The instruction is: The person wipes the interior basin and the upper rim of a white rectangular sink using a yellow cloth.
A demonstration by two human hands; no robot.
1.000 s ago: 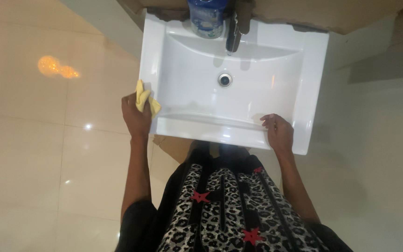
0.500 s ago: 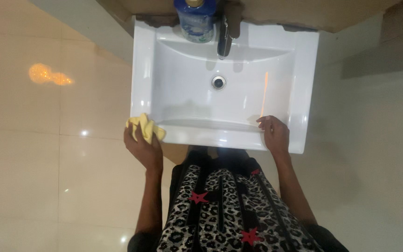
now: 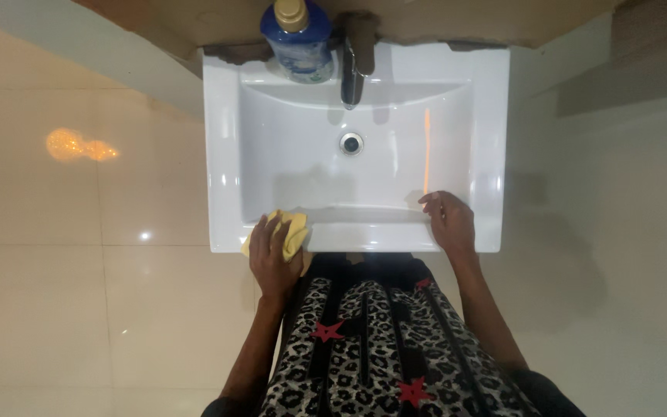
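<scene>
A white rectangular sink [image 3: 225, 154] fills the upper middle of the head view. My left hand [image 3: 272, 255] presses a crumpled yellow cloth [image 3: 296, 230] onto the sink's near rim, towards the left corner. My right hand [image 3: 449, 220] rests flat on the near rim at the right, fingers spread, holding nothing. A dark tap [image 3: 353, 73] hangs over the basin, and a round drain [image 3: 351, 143] sits below it.
A blue bottle with a gold cap [image 3: 296, 38] stands on the sink's back rim, left of the tap. Glossy beige floor tiles [image 3: 79, 293] lie left and right. My leopard-print garment with red stars [image 3: 372, 347] is below the sink.
My left hand has carried the yellow cloth from the sink's left rim round the near-left corner onto the front rim. The right hand has stayed on the near rim.
</scene>
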